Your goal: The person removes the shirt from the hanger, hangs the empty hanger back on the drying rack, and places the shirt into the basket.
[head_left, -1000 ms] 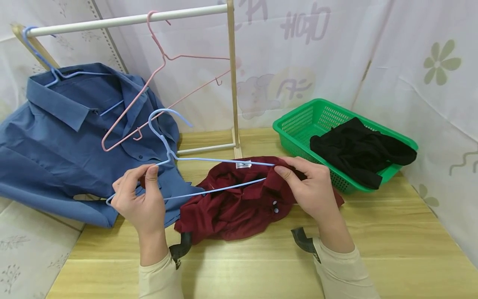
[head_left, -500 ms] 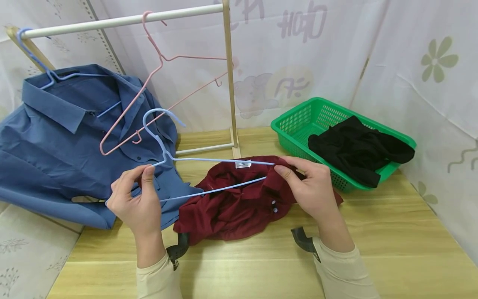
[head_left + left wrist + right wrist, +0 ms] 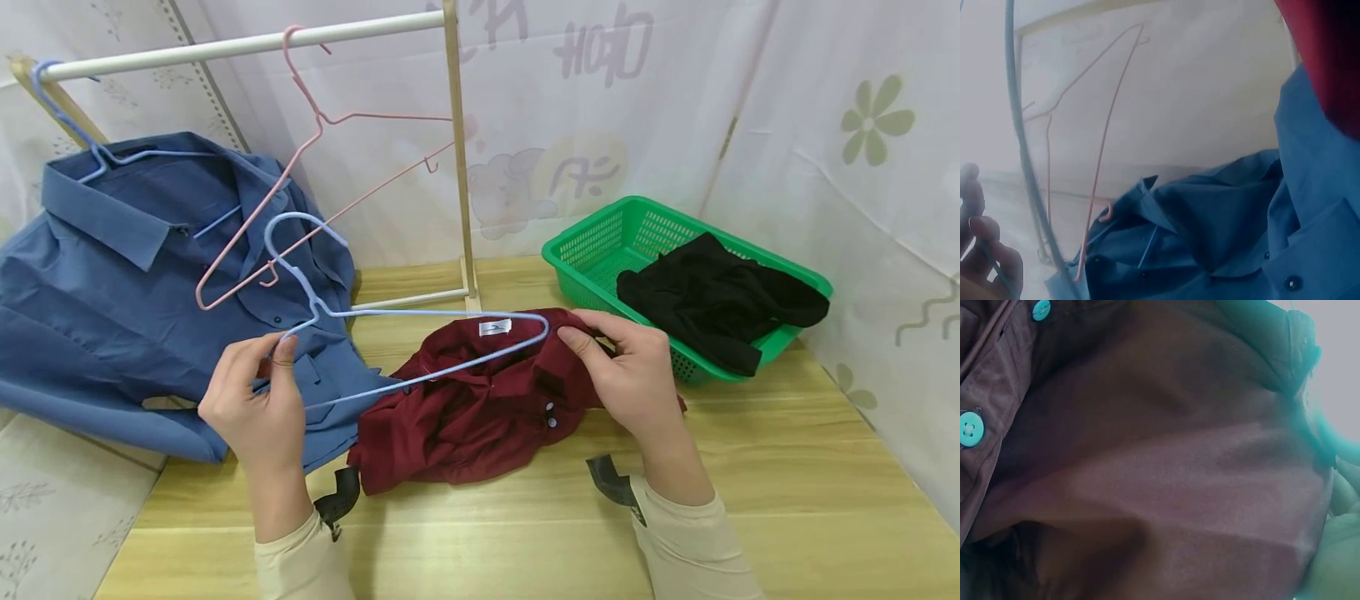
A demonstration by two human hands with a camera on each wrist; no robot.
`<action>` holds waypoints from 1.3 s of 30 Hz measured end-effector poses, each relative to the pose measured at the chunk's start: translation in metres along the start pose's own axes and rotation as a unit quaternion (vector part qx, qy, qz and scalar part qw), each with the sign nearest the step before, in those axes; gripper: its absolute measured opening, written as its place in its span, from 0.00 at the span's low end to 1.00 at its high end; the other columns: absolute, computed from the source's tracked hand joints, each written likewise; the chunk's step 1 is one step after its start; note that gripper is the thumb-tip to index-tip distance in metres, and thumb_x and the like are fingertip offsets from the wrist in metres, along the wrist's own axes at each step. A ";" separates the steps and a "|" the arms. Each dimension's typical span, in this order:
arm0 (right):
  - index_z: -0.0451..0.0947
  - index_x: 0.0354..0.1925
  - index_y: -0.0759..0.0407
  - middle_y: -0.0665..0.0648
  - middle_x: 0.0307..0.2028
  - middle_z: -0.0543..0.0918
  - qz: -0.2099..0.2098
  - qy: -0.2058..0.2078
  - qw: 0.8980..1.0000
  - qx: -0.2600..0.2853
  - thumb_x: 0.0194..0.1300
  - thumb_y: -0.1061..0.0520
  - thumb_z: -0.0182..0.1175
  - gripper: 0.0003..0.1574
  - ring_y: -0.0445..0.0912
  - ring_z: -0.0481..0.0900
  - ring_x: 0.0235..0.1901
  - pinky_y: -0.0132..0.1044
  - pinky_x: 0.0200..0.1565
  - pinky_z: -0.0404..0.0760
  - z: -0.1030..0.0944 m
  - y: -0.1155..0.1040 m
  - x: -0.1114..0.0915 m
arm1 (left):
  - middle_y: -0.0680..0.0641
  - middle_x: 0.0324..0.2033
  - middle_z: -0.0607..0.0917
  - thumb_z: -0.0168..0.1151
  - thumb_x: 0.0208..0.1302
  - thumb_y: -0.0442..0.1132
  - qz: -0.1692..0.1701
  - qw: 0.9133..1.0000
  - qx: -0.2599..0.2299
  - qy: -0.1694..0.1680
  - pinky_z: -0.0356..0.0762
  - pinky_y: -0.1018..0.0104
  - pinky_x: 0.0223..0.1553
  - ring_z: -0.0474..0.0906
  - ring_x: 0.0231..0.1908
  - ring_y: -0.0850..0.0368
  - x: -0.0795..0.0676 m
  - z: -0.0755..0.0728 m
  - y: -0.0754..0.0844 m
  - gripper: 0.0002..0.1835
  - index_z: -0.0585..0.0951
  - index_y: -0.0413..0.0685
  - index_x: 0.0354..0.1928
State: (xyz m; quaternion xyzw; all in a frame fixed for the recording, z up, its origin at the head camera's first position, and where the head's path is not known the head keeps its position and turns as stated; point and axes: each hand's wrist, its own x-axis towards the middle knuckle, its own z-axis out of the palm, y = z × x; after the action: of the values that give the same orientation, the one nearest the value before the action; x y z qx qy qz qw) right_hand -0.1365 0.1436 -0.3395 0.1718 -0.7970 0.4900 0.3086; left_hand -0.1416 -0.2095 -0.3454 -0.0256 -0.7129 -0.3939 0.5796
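My left hand (image 3: 255,408) pinches a light blue hanger (image 3: 420,313) near its left shoulder, its hook pointing up. The hanger's rounded right end lies over the neck opening of a maroon shirt (image 3: 465,433), just left of my right hand (image 3: 630,371). That hand holds the shirt by the collar and shoulder between thumb and fingers. A white label (image 3: 495,327) shows inside the collar. In the left wrist view, my fingers (image 3: 985,234) are at the left edge beside the hanger (image 3: 1022,144). Shirt cloth (image 3: 1166,475) fills most of the right wrist view.
At left, a blue shirt (image 3: 112,308) hangs from a rack (image 3: 247,46) on a blue hanger. A bare pink hanger (image 3: 258,208) hangs on the same rail. A green basket (image 3: 592,258) with a black garment (image 3: 712,300) stands back right on the wooden table (image 3: 525,542).
My left hand has drawn the hanger leftward. Its right end, earlier covered by my right hand and the collar, now shows free. My right hand keeps its hold on the shirt.
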 end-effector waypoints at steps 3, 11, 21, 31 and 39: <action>0.87 0.46 0.55 0.54 0.34 0.89 0.001 -0.003 1.000 -0.008 0.59 0.62 0.69 0.15 0.33 0.76 0.24 0.23 0.27 0.73 -0.001 0.003 0.001 | 0.37 0.25 0.82 0.71 0.58 0.37 -0.024 0.999 0.012 0.031 0.66 0.79 0.35 0.68 0.28 0.73 0.002 -0.004 -0.002 0.10 0.87 0.34 0.32; 0.86 0.49 0.52 0.52 0.37 0.89 0.024 -0.038 0.999 -0.009 0.61 0.58 0.68 0.16 0.31 0.82 0.38 0.22 0.39 0.79 -0.001 0.006 0.000 | 0.38 0.21 0.78 0.71 0.59 0.38 -0.019 0.999 -0.008 0.035 0.62 0.77 0.30 0.65 0.25 0.70 0.010 0.003 0.010 0.11 0.87 0.33 0.31; 0.85 0.50 0.52 0.52 0.38 0.89 0.048 -0.058 0.997 -0.017 0.61 0.58 0.68 0.17 0.31 0.81 0.39 0.21 0.40 0.78 -0.002 0.006 -0.004 | 0.40 0.22 0.80 0.68 0.63 0.43 0.012 1.000 -0.015 -0.024 0.60 0.77 0.28 0.64 0.22 0.65 0.020 0.024 0.029 0.14 0.88 0.36 0.34; 0.85 0.50 0.51 0.48 0.38 0.88 0.044 -0.075 0.996 -0.024 0.62 0.55 0.67 0.16 0.33 0.81 0.40 0.23 0.40 0.79 -0.003 0.007 -0.003 | 0.40 0.25 0.81 0.67 0.64 0.44 0.020 0.999 0.007 -0.030 0.58 0.76 0.27 0.62 0.22 0.63 0.024 0.021 0.030 0.13 0.88 0.39 0.36; 0.84 0.50 0.48 0.46 0.38 0.87 0.052 -0.091 0.994 -0.022 0.64 0.53 0.66 0.15 0.34 0.81 0.38 0.22 0.39 0.78 -0.004 0.006 -0.001 | 0.38 0.24 0.81 0.68 0.62 0.45 0.013 1.000 0.019 -0.006 0.59 0.77 0.30 0.63 0.24 0.67 0.031 0.011 0.029 0.15 0.88 0.38 0.35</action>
State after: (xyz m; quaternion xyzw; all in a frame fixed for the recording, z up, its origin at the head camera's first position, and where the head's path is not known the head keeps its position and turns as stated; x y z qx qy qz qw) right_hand -0.1378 0.1500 -0.3432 0.1668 -0.8402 0.4701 0.2125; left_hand -0.1469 -0.1960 -0.3044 -0.0269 -0.7234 -0.3727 0.5806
